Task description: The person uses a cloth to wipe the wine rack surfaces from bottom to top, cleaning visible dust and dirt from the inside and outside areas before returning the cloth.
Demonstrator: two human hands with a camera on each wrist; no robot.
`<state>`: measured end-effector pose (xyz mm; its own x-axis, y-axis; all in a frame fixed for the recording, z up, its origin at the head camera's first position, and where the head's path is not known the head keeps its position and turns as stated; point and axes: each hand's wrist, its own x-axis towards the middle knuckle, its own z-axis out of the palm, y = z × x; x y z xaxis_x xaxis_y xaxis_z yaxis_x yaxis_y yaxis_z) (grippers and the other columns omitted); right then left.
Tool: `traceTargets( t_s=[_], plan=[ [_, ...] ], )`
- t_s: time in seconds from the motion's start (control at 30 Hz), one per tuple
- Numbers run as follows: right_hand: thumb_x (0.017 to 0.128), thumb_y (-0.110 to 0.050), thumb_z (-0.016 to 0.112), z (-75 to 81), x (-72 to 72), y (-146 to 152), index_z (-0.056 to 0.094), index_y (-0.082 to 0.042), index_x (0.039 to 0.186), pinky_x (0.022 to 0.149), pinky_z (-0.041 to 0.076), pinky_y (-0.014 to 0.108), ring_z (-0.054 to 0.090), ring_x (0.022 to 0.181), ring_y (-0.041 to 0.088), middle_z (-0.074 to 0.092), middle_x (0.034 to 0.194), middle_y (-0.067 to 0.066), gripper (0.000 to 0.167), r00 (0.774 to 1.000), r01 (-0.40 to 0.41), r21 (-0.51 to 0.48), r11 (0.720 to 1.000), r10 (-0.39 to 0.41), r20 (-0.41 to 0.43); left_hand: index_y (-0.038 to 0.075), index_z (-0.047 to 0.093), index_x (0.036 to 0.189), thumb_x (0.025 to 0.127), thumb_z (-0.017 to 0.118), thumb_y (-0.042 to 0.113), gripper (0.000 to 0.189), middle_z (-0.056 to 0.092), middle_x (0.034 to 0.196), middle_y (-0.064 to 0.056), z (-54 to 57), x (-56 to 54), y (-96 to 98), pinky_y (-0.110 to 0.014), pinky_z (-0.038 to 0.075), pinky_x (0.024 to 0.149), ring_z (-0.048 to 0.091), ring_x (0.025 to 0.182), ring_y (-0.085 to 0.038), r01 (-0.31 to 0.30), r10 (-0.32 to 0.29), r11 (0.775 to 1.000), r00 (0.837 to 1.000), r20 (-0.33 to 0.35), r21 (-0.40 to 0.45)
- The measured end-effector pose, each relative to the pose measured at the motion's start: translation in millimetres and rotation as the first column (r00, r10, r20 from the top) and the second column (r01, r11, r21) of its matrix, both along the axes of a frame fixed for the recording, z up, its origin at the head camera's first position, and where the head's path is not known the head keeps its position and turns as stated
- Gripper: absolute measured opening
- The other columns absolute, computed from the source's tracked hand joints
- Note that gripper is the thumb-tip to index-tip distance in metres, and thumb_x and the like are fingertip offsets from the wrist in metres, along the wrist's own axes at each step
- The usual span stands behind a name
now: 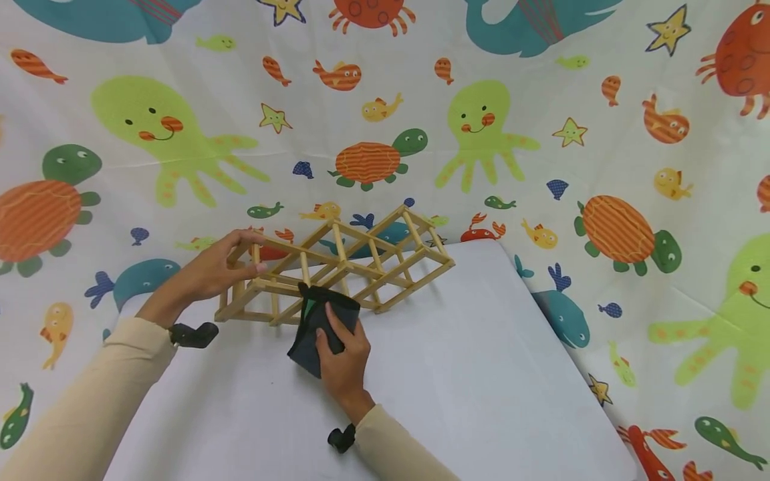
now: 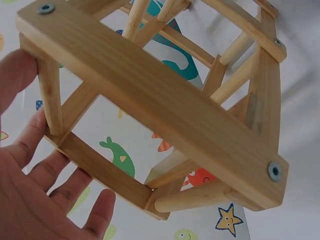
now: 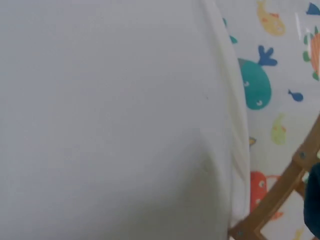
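Observation:
A wooden folding lattice rack (image 1: 343, 267), made of flat slats and round dowels, stands at the far edge of the white surface. My left hand (image 1: 219, 267) grips its left end. Seen closer in the left wrist view, the thumb and fingers of that hand (image 2: 45, 185) go round a dowel (image 2: 50, 95) beside a bolted slat (image 2: 150, 95). My right hand (image 1: 345, 357) holds a dark folded cloth (image 1: 313, 334) against the rack's front, near the middle. Only a slat (image 3: 280, 190) and a bit of the cloth (image 3: 313, 200) show in the right wrist view.
A white-covered table (image 1: 481, 374) lies under the rack and hands. Behind and beside it hangs a curtain (image 1: 517, 220) printed with sea animals. The table's right edge runs diagonally toward the front.

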<state>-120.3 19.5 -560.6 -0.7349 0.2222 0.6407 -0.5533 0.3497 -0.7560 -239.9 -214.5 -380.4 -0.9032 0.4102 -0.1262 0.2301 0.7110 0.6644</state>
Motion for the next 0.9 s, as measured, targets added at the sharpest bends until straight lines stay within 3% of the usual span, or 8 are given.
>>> traceTargets(
  t_s=[0.1,0.2,0.3,0.4,0.5,0.67,0.77,0.9],
  plan=[
    [0.100,-0.009,0.073,3.8,-7.8,8.7,0.064,-0.014,0.147,0.095,0.061,0.035,0.067,0.117,0.022,0.065,0.130,0.014,0.048,1.000,0.024,0.003,1.000,-0.024,0.005,0.011,0.041,0.155,0.103,0.072,0.035,0.065,0.012,0.177,-0.026,0.2,0.3,0.3,-0.086,0.028,0.112,0.022,0.156,-0.061,-0.005,0.005,1.000,1.000,0.013,0.007],
    [0.100,-0.009,0.074,2.1,-11.6,16.1,0.065,-0.019,0.147,0.096,0.062,0.037,0.068,0.118,0.023,0.065,0.131,0.014,0.049,0.996,0.000,0.020,1.000,-0.002,0.093,0.011,0.041,0.155,0.103,0.072,0.036,0.066,0.013,0.177,-0.026,-0.4,0.1,0.9,-0.085,0.028,0.113,0.022,0.156,-0.061,-0.005,0.005,1.000,1.000,0.020,0.012],
    [0.098,-0.010,0.076,-4.8,-10.9,22.3,0.067,-0.028,0.144,0.092,0.061,0.039,0.070,0.113,0.024,0.068,0.125,0.012,0.050,0.975,0.028,0.076,0.997,-0.044,0.220,0.012,0.041,0.155,0.103,0.072,0.038,0.067,0.015,0.177,-0.025,-0.5,-0.1,0.8,-0.085,0.027,0.113,0.023,0.156,-0.061,-0.006,0.006,1.000,1.000,0.021,0.015],
    [0.094,-0.011,0.078,-11.6,-8.8,26.6,0.069,-0.034,0.141,0.087,0.059,0.038,0.069,0.105,0.022,0.070,0.119,0.008,0.053,0.952,0.074,0.119,0.990,-0.106,0.288,0.013,0.041,0.155,0.103,0.072,0.038,0.066,0.014,0.177,-0.024,-0.5,-0.2,0.5,-0.084,0.027,0.114,0.022,0.156,-0.060,-0.008,0.007,1.000,1.000,0.024,0.023],
    [0.094,-0.010,0.079,-14.5,-8.3,27.0,0.068,-0.033,0.142,0.090,0.060,0.038,0.069,0.111,0.021,0.069,0.126,0.009,0.054,0.961,0.076,0.079,0.994,-0.094,0.262,0.013,0.041,0.155,0.103,0.072,0.038,0.066,0.012,0.178,-0.023,-0.7,-0.2,-0.3,-0.084,0.027,0.114,0.021,0.157,-0.061,-0.009,0.008,1.000,1.000,0.029,0.027],
    [0.099,-0.013,0.076,-6.8,-13.3,19.5,0.064,-0.029,0.147,0.100,0.060,0.039,0.066,0.128,0.023,0.064,0.139,0.011,0.053,0.983,-0.009,0.033,0.999,0.002,0.182,0.013,0.040,0.156,0.102,0.073,0.040,0.068,0.013,0.177,-0.024,-1.3,-0.8,-0.1,-0.085,0.026,0.114,0.021,0.156,-0.060,-0.016,0.015,1.000,0.999,0.030,0.025],
    [0.099,-0.014,0.076,0.4,-16.2,17.8,0.065,-0.029,0.146,0.097,0.060,0.038,0.068,0.121,0.022,0.067,0.132,0.011,0.051,0.977,-0.017,0.078,0.997,-0.001,0.214,0.013,0.041,0.156,0.102,0.073,0.041,0.068,0.014,0.177,-0.023,-1.3,-1.0,0.4,-0.085,0.025,0.115,0.021,0.157,-0.059,-0.018,0.017,1.000,1.000,0.025,0.022],
    [0.096,-0.014,0.078,0.3,-16.5,28.8,0.069,-0.031,0.141,0.090,0.059,0.038,0.070,0.111,0.022,0.070,0.123,0.011,0.049,0.954,0.041,0.148,0.988,-0.082,0.288,0.013,0.041,0.155,0.103,0.072,0.036,0.066,0.015,0.177,-0.024,-1.3,-0.6,0.2,-0.085,0.024,0.115,0.020,0.157,-0.059,-0.014,0.014,1.000,1.000,0.017,0.020]
  ],
)
